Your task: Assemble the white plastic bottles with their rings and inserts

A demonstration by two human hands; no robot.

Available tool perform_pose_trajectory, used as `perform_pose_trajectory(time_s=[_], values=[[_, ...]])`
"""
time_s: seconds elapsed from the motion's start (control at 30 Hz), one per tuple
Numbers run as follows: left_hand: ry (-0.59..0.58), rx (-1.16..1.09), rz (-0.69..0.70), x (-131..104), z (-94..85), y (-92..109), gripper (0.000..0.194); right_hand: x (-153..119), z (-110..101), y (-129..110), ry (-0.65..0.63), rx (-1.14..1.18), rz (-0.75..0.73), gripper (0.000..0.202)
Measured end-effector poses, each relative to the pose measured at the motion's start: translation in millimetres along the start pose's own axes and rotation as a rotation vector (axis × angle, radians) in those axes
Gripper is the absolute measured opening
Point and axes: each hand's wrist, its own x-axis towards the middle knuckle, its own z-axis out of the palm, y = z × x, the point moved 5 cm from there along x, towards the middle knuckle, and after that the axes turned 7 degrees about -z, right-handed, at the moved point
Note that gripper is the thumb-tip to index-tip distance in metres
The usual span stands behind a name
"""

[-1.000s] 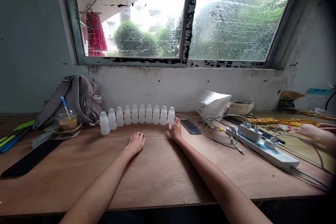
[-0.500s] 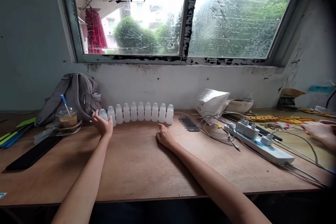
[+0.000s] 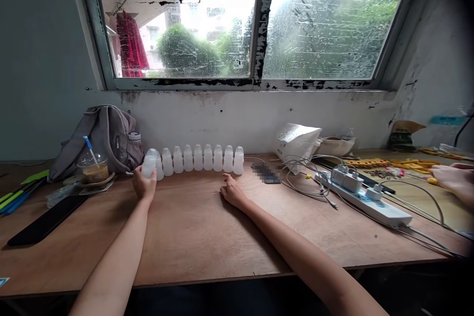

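Note:
A row of small frosted white bottles (image 3: 198,158) with rounded caps stands upright along the back of the wooden table (image 3: 185,237). My left hand (image 3: 143,185) is closed around a similar frosted bottle (image 3: 149,162) at the row's left end. That bottle is slightly tilted and partly covers the one behind it; its lower part is hidden by my fingers. My right hand (image 3: 233,191) lies on the table just in front of the row's right end. Its fingers are loosely bent and apart, with nothing in them.
To the left are a grey backpack (image 3: 107,133), a plastic cup with a straw (image 3: 92,168) and a black flat case (image 3: 48,217). To the right lie a phone (image 3: 268,174), cables, a white bag (image 3: 298,140) and a power strip (image 3: 370,202). Another person's hand (image 3: 452,180) is at far right.
My left hand has gone from spread fingers beside the end bottle to a grip on it, and the bottle has come slightly forward and right. My right hand stays put.

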Motion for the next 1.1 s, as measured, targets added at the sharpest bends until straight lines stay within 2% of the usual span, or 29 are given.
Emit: perform_pose_trajectory(time_s=[0.07, 0.17, 0.23, 0.3, 0.37, 0.43, 0.57, 0.8, 0.97, 1.1], values=[[-0.026, 0.045, 0.233, -14.8, 0.2, 28.7, 0.051, 0.8, -3.3, -1.6, 0.041, 0.072, 0.019, 0.047], [-0.257, 0.036, 0.656, -55.1, 16.6, 77.7, 0.043, 2.4, -10.8, -3.1, 0.132, 0.237, 0.087, 0.035], [-0.425, 0.023, 0.888, -87.0, 30.7, 104.0, 0.038, 2.3, -15.4, -1.7, 0.192, 0.396, 0.172, 0.029], [-0.503, 0.046, 1.013, -112.1, 42.7, 121.2, 0.039, 1.2, -15.9, 0.1, 0.177, 0.564, 0.262, 0.037], [-0.539, 0.089, 1.064, -129.0, 52.5, 130.1, 0.043, -0.1, -13.8, -0.6, 0.092, 0.666, 0.296, 0.045], [-0.557, 0.116, 1.064, -138.2, 58.4, 133.3, 0.046, -1.2, -13.7, -1.5, 0.035, 0.664, 0.285, 0.045], [-0.649, 0.068, 0.968, -142.8, 59.9, 132.4, 0.049, -1.0, -19.4, 0.1, 0.118, 0.564, 0.267, 0.042], [-0.91, -0.066, 0.654, -134.4, 50.3, 137.3, 0.05, 4.2, -23.7, -0.3, 0.263, 0.52, 0.225, 0.04], [-1.036, -0.16, 0.496, -123.6, 43.2, 146.8, 0.047, 9.8, -26.1, 2.6, 0.282, 0.542, 0.219, 0.039], [-1.202, -0.244, 0.313, -122.3, 49.4, 145.3, 0.041, 12.4, -31.4, 2.6, 0.28, 0.542, 0.181, 0.036]])
